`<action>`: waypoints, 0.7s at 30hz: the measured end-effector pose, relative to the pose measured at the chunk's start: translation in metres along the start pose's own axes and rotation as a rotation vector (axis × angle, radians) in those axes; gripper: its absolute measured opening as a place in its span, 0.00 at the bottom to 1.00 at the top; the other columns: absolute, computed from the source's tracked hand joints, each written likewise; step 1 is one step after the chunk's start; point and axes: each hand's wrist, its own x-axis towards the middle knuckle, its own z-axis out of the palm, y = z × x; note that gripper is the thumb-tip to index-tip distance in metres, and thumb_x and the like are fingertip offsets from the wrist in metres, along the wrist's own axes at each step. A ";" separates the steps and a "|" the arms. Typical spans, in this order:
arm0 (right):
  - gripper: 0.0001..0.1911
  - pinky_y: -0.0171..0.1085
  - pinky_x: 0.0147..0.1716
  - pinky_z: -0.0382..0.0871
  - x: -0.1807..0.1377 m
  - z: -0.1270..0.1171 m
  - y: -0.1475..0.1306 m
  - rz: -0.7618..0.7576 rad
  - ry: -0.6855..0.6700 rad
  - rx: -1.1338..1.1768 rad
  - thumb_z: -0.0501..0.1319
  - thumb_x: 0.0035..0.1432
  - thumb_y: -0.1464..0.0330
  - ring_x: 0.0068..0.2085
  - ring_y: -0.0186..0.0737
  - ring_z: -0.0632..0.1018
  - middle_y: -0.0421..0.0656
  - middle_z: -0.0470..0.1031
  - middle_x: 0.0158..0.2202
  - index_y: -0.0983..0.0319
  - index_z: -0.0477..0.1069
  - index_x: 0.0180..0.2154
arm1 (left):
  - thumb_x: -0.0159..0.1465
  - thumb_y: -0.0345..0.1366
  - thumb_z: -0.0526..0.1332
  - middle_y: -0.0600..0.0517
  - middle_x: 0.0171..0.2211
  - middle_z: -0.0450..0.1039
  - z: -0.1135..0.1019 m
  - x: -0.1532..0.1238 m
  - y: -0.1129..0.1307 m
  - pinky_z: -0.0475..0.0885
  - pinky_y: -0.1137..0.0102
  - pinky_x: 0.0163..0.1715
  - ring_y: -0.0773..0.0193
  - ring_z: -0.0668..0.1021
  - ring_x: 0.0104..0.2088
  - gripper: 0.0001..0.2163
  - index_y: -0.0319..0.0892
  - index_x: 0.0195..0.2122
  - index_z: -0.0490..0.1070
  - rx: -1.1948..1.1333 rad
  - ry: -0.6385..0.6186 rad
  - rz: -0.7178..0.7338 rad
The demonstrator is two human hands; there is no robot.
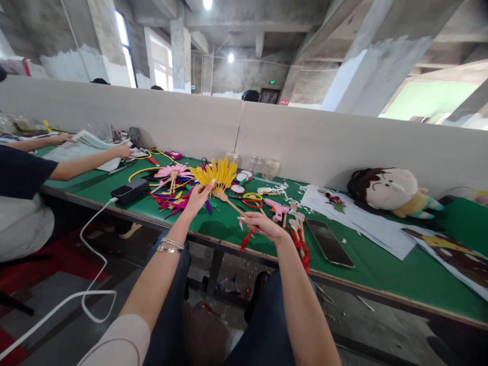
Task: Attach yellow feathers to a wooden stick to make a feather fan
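Observation:
A fan of yellow feathers on a thin wooden handle is held up over the table's front part. My right hand is closed round the lower end of the handle, where a red tassel hangs down. At the base of the feathers my left hand pinches the fan's left side. Behind my left hand lie a pink feather fan and a heap of loose coloured feathers. A pink glue gun and red-handled scissors rest just beyond my right hand.
On the green table lie a phone, white paper sheets, a plush doll and a black box with a white cable. Glass jars stand by the partition. At left, a co-worker's hands hold paper.

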 end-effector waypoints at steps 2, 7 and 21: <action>0.13 0.32 0.16 0.38 0.000 -0.001 0.000 0.007 0.007 0.010 0.60 0.49 0.60 0.14 0.23 0.47 0.28 0.50 0.10 0.65 0.68 0.29 | 0.46 0.50 0.64 0.62 0.11 0.52 0.000 -0.001 0.002 0.45 0.75 0.13 0.78 0.55 0.12 0.19 0.39 0.21 0.63 -0.018 -0.011 -0.003; 0.14 0.32 0.16 0.39 -0.002 -0.002 0.000 0.013 0.007 0.032 0.60 0.49 0.61 0.14 0.23 0.48 0.28 0.50 0.10 0.67 0.70 0.30 | 0.45 0.48 0.65 0.62 0.12 0.51 0.000 -0.003 0.006 0.44 0.75 0.14 0.78 0.54 0.13 0.18 0.38 0.25 0.65 -0.066 -0.038 0.011; 0.14 0.31 0.15 0.43 -0.001 -0.002 0.001 0.020 0.006 0.012 0.60 0.48 0.61 0.14 0.24 0.47 0.28 0.48 0.09 0.67 0.71 0.31 | 0.43 0.50 0.65 0.64 0.10 0.49 0.001 -0.004 0.007 0.43 0.75 0.13 0.78 0.52 0.11 0.20 0.39 0.23 0.63 -0.028 -0.028 -0.057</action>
